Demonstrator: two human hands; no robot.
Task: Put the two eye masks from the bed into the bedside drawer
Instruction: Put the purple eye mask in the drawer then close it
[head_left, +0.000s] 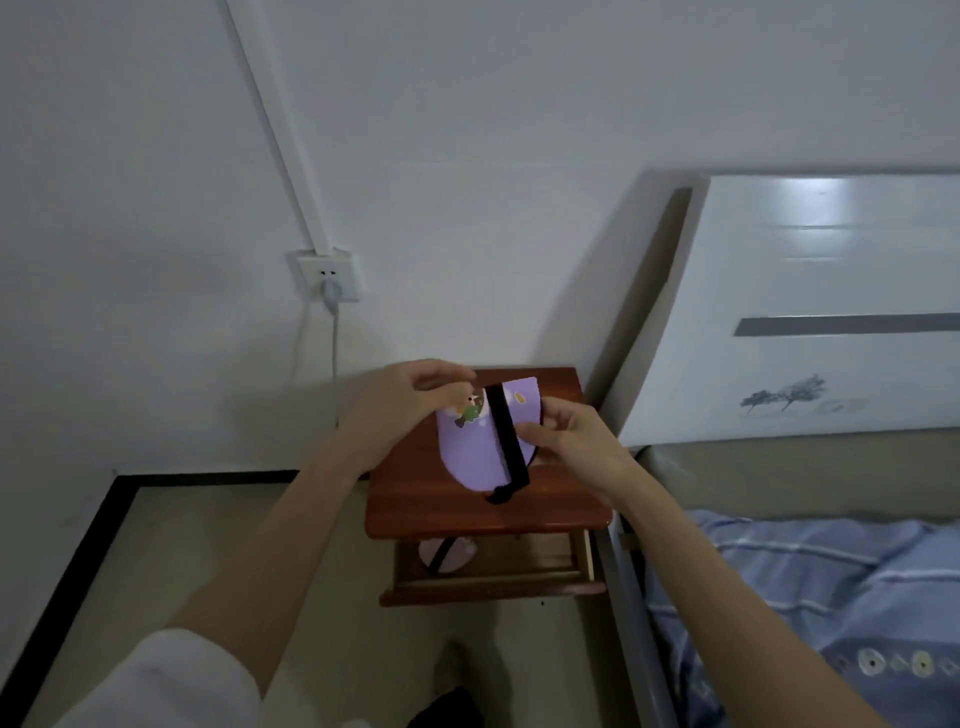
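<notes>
A purple eye mask (470, 452) with a black strap and a small cartoon print is held above the top of the red-brown bedside table (452, 512). My left hand (410, 397) pinches its upper left edge and my right hand (576, 441) grips its right side by the strap. Below the tabletop the drawer (519, 574) stands pulled out. A second, pale pink eye mask (447, 555) with a black strap lies in the drawer's left part, half hidden under the tabletop.
The bed (810, 587) with a blue striped sheet and a white headboard (810, 312) is on the right, close to the table. A wall socket (328, 275) with a plugged cable hangs on the wall at left. Tiled floor lies below.
</notes>
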